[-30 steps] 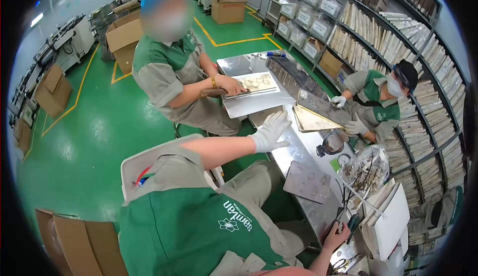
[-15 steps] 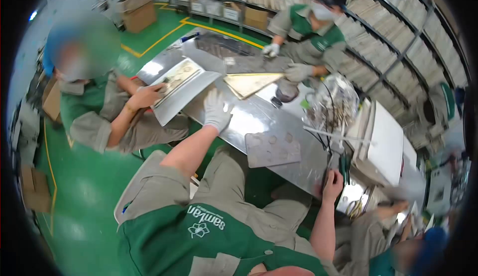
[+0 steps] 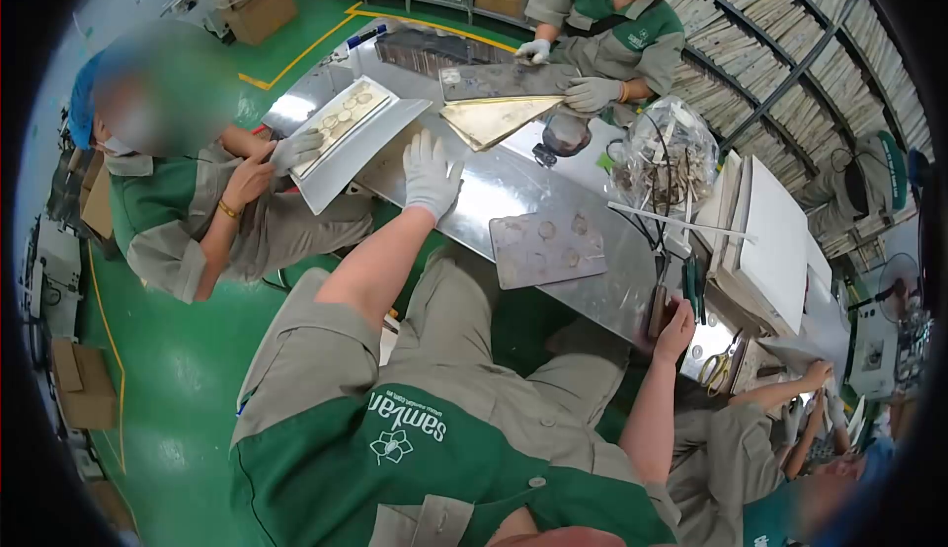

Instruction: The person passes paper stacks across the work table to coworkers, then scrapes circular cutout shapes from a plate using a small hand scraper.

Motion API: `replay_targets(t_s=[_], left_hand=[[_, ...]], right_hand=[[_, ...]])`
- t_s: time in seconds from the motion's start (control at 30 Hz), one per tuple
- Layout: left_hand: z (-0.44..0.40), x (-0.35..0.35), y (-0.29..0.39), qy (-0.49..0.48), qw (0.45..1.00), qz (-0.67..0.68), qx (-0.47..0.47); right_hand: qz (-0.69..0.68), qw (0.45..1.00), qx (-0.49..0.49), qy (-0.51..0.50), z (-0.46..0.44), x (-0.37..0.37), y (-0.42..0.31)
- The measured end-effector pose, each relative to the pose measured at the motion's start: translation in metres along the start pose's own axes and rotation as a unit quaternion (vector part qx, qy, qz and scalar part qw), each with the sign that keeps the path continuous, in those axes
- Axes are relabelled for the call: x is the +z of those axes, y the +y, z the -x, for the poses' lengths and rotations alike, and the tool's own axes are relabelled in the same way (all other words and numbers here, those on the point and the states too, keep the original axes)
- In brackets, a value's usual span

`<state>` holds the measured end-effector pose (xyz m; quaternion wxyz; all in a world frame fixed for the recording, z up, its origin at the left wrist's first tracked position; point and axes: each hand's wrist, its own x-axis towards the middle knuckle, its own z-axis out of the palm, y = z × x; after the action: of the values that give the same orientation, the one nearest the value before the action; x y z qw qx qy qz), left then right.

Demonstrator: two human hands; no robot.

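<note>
My left hand, in a white glove, lies flat on the metal table with its fingers spread and nothing in it. My bare right hand is at the table's right edge with its fingers curled. Against these fingers is a brown-handled tool with a dark cord; whether they grip it is hidden. Beside it stands a dark green-handled tool. Between my hands, a thin grey plate with round marks lies near the front edge.
A co-worker's gloved hand is at an open white folder on the left. Across the table, another person's gloved hands touch a dark plate. A plastic bag of scraps, stacked boards and yellow-handled scissors are at right.
My view has tilted, so the table appears higher. The right hand has shifted slightly rightward; the left stays flat on the table. The left co-worker's gloved hand now shows at the folder.
</note>
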<state>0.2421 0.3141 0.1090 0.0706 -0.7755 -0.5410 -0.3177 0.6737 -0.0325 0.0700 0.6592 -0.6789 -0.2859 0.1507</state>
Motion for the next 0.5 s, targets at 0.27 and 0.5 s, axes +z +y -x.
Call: replay_targets(t_s=[0.27,0.5], left_hand=[[0.000,-0.002,0.005,0.011,0.999,0.004,0.043],[-0.001,-0.034,0.019,-0.204,0.973,0.074,-0.074]], right_hand=[[-0.003,0.999,0.038,0.027,-0.002,0.000,-0.011],[-0.035,0.994,0.088,0.050,-0.006,0.002,-0.009]])
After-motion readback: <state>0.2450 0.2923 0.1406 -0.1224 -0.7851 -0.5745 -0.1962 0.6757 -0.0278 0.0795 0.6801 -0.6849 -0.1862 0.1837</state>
